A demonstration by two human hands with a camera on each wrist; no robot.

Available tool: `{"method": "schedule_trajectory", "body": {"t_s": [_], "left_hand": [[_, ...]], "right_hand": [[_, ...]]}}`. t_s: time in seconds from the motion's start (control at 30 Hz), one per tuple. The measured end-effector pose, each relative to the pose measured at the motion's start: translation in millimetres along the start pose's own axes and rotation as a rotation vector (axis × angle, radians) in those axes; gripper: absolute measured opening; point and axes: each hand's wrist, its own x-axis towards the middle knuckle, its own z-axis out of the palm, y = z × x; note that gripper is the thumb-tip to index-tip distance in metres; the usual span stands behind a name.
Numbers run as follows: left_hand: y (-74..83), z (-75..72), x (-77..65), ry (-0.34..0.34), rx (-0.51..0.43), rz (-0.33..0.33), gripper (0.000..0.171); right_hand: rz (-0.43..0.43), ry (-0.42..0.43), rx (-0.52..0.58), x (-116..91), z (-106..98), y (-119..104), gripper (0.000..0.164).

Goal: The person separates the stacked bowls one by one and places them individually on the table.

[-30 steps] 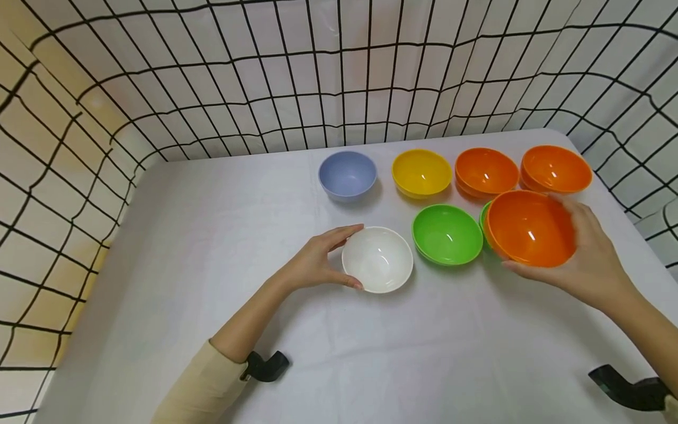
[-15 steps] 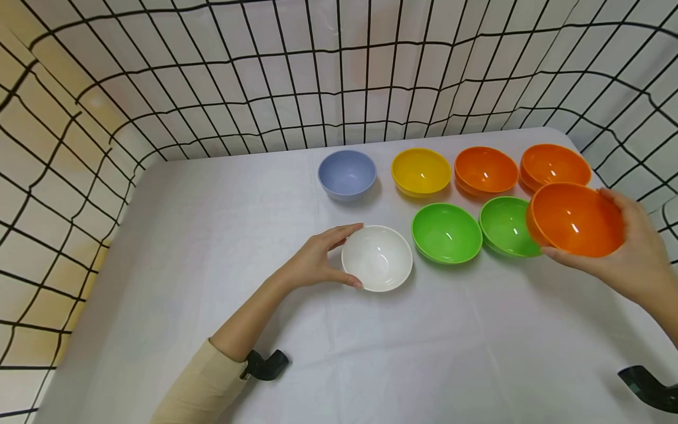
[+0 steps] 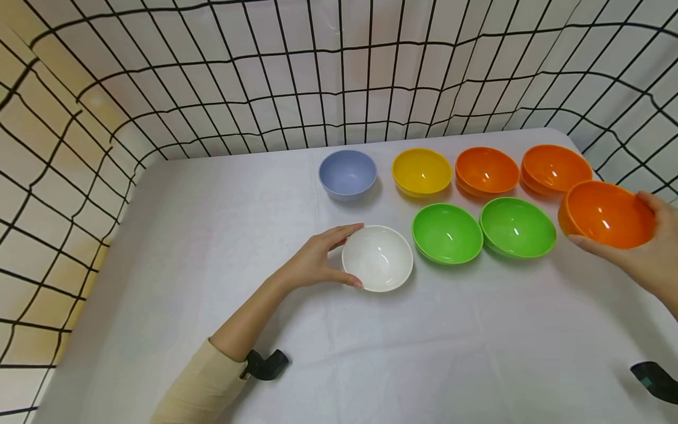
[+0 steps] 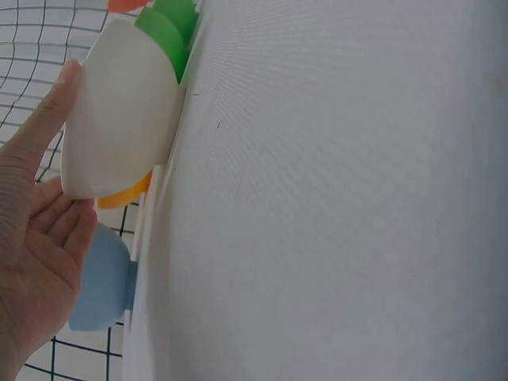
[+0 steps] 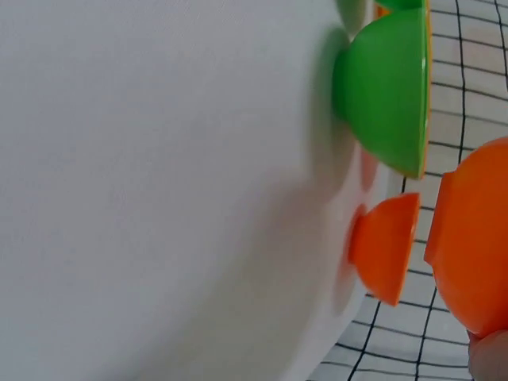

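Observation:
My left hand holds a white bowl by its left side, thumb at the near rim and fingers at the far rim. In the left wrist view the white bowl stands on edge to the camera, close to the cloth. At the right border my right hand grips an orange bowl, raised above the table with its shadow on the cloth. A green bowl sits just left of it, touching another green bowl. In the right wrist view the held orange bowl hides most of the hand.
Along the back stand a blue bowl, a yellow bowl, an orange bowl and a further orange bowl at the right. Behind them rises a black wire grid. White cloth covers the table.
My right hand has carried the orange bowl to the right and slightly back, uncovering the right green bowl. The left hand and white bowl have stayed in place.

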Motion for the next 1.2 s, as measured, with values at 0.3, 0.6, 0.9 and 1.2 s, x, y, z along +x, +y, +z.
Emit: {"method": "schedule_trajectory", "body": {"t_s": [0.3, 0.6, 0.9, 1.2], "left_hand": [[-0.9, 0.7, 1.1, -0.007, -0.017, -0.011, 0.102], [1.3, 1.0, 0.3, -0.007, -0.016, -0.016, 0.102], [1.8, 1.1, -1.0, -0.005, -0.022, -0.022, 0.102], [1.4, 0.4, -2.3, 0.002, -0.020, -0.016, 0.101]], "right_hand": [[0.088, -0.011, -0.050, 14, 5, 28, 0.104], [0.126, -0.037, -0.010, 25, 19, 51, 0.109], [0.096, -0.035, 0.017, 27, 30, 60, 0.108], [0.047, -0.046, -0.002, 26, 32, 57, 0.110]]}}
